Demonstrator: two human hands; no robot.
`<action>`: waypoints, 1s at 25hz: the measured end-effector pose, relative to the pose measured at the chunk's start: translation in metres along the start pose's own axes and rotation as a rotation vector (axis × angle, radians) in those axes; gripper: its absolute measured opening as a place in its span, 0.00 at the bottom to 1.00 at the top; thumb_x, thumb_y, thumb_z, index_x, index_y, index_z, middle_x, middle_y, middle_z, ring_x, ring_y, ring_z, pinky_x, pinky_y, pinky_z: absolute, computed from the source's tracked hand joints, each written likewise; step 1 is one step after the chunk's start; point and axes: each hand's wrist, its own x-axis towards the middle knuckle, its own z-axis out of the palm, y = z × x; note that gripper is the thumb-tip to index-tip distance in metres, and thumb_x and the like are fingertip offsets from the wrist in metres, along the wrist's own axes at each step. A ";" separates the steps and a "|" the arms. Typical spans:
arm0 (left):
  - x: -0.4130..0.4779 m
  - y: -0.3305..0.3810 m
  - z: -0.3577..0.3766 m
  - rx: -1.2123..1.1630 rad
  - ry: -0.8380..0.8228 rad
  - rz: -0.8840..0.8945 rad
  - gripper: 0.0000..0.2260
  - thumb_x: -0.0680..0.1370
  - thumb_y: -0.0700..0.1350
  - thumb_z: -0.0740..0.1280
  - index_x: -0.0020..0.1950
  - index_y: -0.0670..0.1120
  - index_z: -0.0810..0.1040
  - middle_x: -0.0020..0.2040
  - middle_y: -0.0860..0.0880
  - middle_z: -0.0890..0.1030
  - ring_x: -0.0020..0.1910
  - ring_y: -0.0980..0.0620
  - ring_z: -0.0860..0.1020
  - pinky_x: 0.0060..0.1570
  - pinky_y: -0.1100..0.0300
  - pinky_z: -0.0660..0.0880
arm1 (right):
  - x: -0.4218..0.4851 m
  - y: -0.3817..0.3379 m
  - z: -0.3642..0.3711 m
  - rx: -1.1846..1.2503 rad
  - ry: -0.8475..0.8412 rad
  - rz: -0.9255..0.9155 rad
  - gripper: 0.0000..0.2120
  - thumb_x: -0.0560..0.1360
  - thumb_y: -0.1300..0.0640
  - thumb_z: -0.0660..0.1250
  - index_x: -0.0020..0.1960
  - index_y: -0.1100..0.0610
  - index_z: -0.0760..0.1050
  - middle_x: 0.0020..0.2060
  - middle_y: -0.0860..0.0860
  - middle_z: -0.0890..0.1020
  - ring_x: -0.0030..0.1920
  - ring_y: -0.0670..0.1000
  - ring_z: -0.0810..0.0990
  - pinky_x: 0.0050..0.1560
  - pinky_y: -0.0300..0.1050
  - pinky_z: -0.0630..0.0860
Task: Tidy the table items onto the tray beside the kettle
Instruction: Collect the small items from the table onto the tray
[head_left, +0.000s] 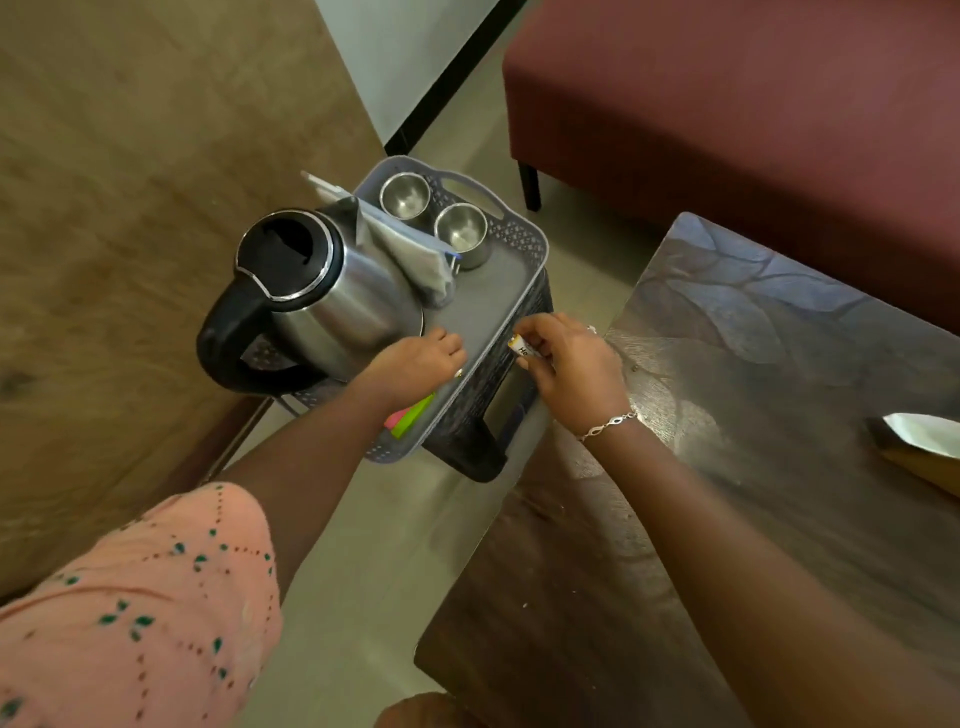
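**Both hands at the tray's near edge**

Nearest the camera, at the lower left of the frame, a peach sleeve (130, 613) with small green marks covered the left upper arm. Across the lower right ran the dark wooden desk (675, 519), with a white-and-tan packet (919, 441) at its right edge. Above the desk's left corner, the right hand (571, 369), a bracelet (608, 425) on its wrist, pinched a small white cylinder with printed lettering (521, 349) in a closed fingertip grip, just over the near rim of the grey tray (498, 296). The left hand (415, 364) lay palm down inside the tray, fingers curled; whether its grip held anything could not be told. Pink and green sticky notes (410, 414) lay beneath that wrist. At centre left, the steel kettle (317, 291) stood on the tray, a grey pouch (415, 254) leaning against it. Farthest back sat two steel cups (434, 213), side by side. A maroon sofa (753, 104) filled the upper right.
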 end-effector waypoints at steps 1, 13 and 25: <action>0.002 -0.001 0.005 -0.027 -0.023 -0.023 0.11 0.78 0.38 0.54 0.58 0.40 0.70 0.58 0.42 0.72 0.58 0.42 0.70 0.47 0.50 0.74 | 0.005 -0.001 0.004 -0.005 -0.008 0.004 0.12 0.73 0.63 0.66 0.56 0.57 0.76 0.50 0.54 0.79 0.49 0.53 0.77 0.46 0.44 0.71; -0.002 -0.002 0.033 -0.232 -0.034 -0.119 0.11 0.77 0.36 0.55 0.57 0.40 0.72 0.58 0.43 0.72 0.60 0.44 0.70 0.53 0.51 0.73 | 0.063 -0.015 0.041 -0.076 -0.178 0.003 0.11 0.72 0.62 0.67 0.54 0.58 0.77 0.49 0.56 0.80 0.49 0.55 0.77 0.49 0.48 0.73; -0.026 0.011 0.055 -0.919 0.297 -0.408 0.17 0.74 0.32 0.61 0.61 0.42 0.75 0.52 0.38 0.79 0.52 0.39 0.78 0.51 0.48 0.74 | 0.099 -0.029 0.105 -0.284 -0.481 0.073 0.14 0.71 0.63 0.66 0.56 0.61 0.76 0.54 0.63 0.79 0.54 0.65 0.77 0.51 0.52 0.74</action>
